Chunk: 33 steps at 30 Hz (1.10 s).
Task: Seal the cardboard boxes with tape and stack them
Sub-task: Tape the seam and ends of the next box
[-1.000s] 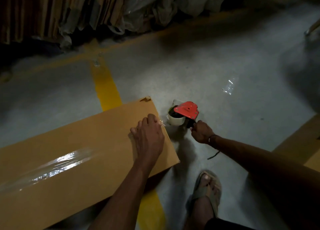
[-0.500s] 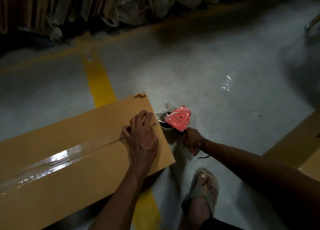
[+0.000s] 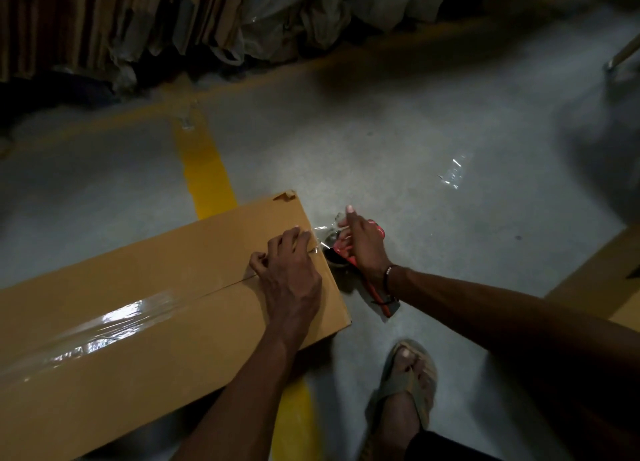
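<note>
A long flat cardboard box (image 3: 138, 322) lies on the floor, with clear tape (image 3: 114, 325) shining along its top seam. My left hand (image 3: 287, 273) rests on the box's right end, bent fingertips pressing the tape down at the edge. A short stretch of clear tape (image 3: 320, 233) runs from that edge to the red tape dispenser (image 3: 377, 297), which sits just past the box end. My right hand (image 3: 362, 245) lies over the dispenser's head and grips it, index finger pointing away. The hand hides most of the dispenser; its handle shows below the wrist.
A yellow floor line (image 3: 207, 176) runs under the box. My sandalled foot (image 3: 405, 381) stands right of the box. More cardboard (image 3: 602, 280) lies at the right edge. A tape scrap (image 3: 453, 173) glints on the concrete. Upright cardboard sheets and plastic (image 3: 138, 20) line the back.
My right hand has shifted from the dispenser's handle up over its head, and the dispenser has dropped close to the box end. My left hand has stayed at the box end, fingers bending more.
</note>
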Tool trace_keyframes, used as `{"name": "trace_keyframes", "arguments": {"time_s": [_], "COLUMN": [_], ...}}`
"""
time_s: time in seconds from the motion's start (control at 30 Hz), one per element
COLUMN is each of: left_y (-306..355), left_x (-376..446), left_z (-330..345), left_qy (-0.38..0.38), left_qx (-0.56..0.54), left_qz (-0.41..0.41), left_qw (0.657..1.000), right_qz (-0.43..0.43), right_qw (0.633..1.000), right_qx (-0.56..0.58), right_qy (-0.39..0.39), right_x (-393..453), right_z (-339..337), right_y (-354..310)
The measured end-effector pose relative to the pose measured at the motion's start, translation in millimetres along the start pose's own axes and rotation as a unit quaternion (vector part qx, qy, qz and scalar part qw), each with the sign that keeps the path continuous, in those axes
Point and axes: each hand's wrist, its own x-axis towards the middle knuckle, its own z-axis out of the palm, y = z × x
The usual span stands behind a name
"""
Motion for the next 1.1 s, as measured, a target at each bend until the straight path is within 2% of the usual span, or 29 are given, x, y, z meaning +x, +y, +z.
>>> {"name": "trace_keyframes", "arguments": {"time_s": [0.07, 0.13, 0.23, 0.47, 0.53, 0.6, 0.7, 0.8, 0.9, 0.97, 1.1], "left_y": [0, 0, -1, -4, -5, -6, -4, -6, -9, -7, -11], "left_x": [0, 0, 0, 1, 0, 0, 1, 2, 4, 5, -2], "left_z": [1, 2, 4, 9, 9, 10, 8, 7, 10, 8, -4], "left_qy": [0.002, 0.007, 0.019, 0.036, 0.04, 0.041, 0.031, 0.019, 0.018, 0.029, 0.042], "left_qx": [-0.001, 0.003, 0.013, 0.002, 0.002, 0.001, 0.005, 0.001, -0.027, -0.026, -0.088], "left_qz": [0.0, 0.0, 0.002, 0.014, 0.018, 0.019, 0.015, 0.022, 0.037, 0.048, 0.076], "left_qw": [1.0, 1.0, 1.0, 0.999, 0.999, 0.999, 0.999, 1.0, 0.999, 0.998, 0.992], "right_qz": [0.023, 0.022, 0.021, 0.076, 0.076, 0.057, -0.003, -0.047, -0.034, -0.03, -0.022], "right_qw": [0.997, 0.995, 0.994, 0.989, 0.986, 0.981, 0.982, 0.972, 0.951, 0.95, 0.958], "right_qx": [0.025, 0.018, -0.023, -0.03, -0.103, -0.181, -0.187, -0.23, -0.308, -0.311, -0.283], "right_qy": [-0.069, -0.099, -0.101, -0.122, -0.107, -0.039, 0.037, 0.014, 0.01, 0.007, -0.049], "right_x": [-6, -11, -12, -6, 5, 18, 13, 4, -14, -25, -35], "right_z": [13, 23, 30, 34, 35, 37, 40, 49, 62, 68, 80], "right_y": [3, 13, 24, 26, 38, 52, 23, -8, -23, -25, -22]}}
